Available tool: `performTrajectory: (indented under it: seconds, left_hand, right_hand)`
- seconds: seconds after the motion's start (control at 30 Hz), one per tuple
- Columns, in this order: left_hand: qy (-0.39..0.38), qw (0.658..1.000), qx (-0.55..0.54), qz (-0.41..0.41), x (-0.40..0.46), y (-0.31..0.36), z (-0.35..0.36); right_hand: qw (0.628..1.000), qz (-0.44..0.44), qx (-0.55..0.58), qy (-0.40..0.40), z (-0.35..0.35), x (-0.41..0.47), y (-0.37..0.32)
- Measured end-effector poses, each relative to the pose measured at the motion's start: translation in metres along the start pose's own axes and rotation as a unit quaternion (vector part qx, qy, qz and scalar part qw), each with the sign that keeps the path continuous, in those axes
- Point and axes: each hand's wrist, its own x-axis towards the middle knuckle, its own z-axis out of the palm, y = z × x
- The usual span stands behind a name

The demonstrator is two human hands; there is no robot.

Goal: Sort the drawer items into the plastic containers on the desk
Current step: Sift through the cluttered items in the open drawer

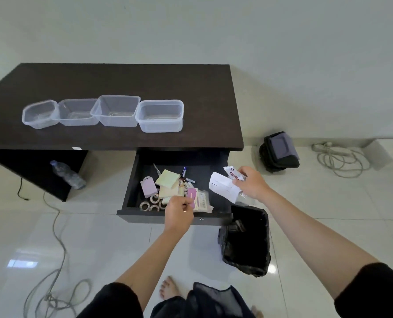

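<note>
The dark counter (191,88) stands against the wall, and four clear plastic containers (160,115) sit in a row across its left half, near the front edge, touching or nearly touching one another. Under the counter's front right corner the drawer (136,180) is pulled out. Its left and middle part holds a heap of sticky-note pads (168,179), a lilac tag (148,187), several tape rings (154,199), batteries (184,172) and a flat packet (202,201).

On the floor just right of the drawer's front corner stands a bin lined with a black bag (246,242).

The right arm reaches forward and to the left, bare to the sleeve. The right hand (251,183) hovers over the drawer's right end, its fingers clenched on a white folded paper (223,188) and a small red-printed sachet (233,174), both lifted clear of the drawer floor.

The left arm stretches straight ahead. The left hand (179,211) is over the drawer's front edge, back of the hand up, fingers pinching a small pink card (191,195) at its lower end, above the flat packet.
</note>
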Motion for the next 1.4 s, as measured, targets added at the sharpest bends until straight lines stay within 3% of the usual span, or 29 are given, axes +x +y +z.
performTrajectory:
  seconds: [0.3,0.53,0.97,1.4]
  left_hand:
    - [-0.045,0.999,-0.016,-0.019,-0.084,0.059,0.147]
    - [-0.092,0.992,0.004,-0.083,-0.124,0.050,0.212]
    - [-0.178,0.974,0.066,-0.125,-0.065,-0.013,0.274]
    - [-0.190,0.964,0.136,-0.129,0.036,-0.154,0.390]
  right_hand:
    - [0.997,0.049,0.036,0.045,-0.079,-0.060,0.119]
    - [0.989,0.129,0.059,0.050,-0.087,-0.084,0.189]
    - [0.941,0.283,0.156,0.104,-0.014,-0.054,0.249]
    - [0.941,0.307,0.119,0.081,0.114,0.042,0.384]
